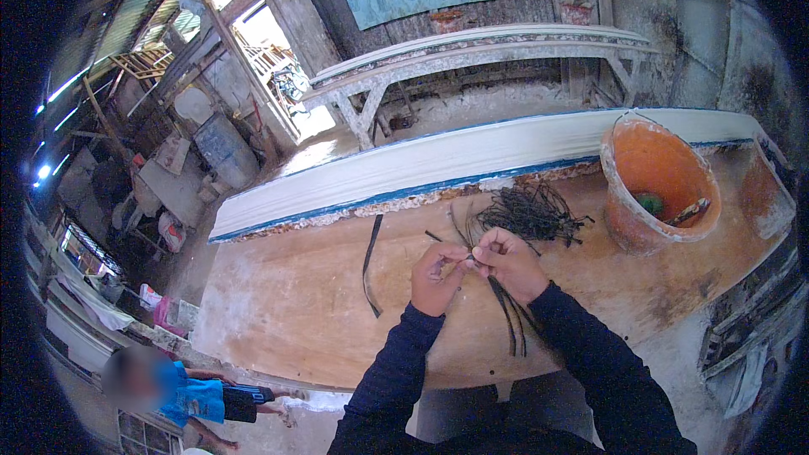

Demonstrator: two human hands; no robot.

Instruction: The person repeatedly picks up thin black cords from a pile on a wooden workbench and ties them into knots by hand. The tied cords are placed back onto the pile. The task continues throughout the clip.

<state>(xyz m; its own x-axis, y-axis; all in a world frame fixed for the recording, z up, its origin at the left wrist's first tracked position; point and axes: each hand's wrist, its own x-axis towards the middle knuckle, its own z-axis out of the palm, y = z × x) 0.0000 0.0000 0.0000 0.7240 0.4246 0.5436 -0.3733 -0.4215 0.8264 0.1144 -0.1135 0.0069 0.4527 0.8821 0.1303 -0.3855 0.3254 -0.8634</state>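
Close together over the wooden table, my left hand and my right hand pinch a few thin black strips between thumbs and fingers. The strips' loose ends hang toward me below my right hand, and others stick out beyond my fingertips. Exactly how they cross or join is hidden by my fingers. Just past my right hand lies a tangled pile of black strips. One single black strip lies apart, left of my left hand.
A long white moulding with blue edges runs along the table's far side. At right stands an orange bucket, smeared white, with tools inside. Beyond is a white-coated bench. A person in blue is at lower left.
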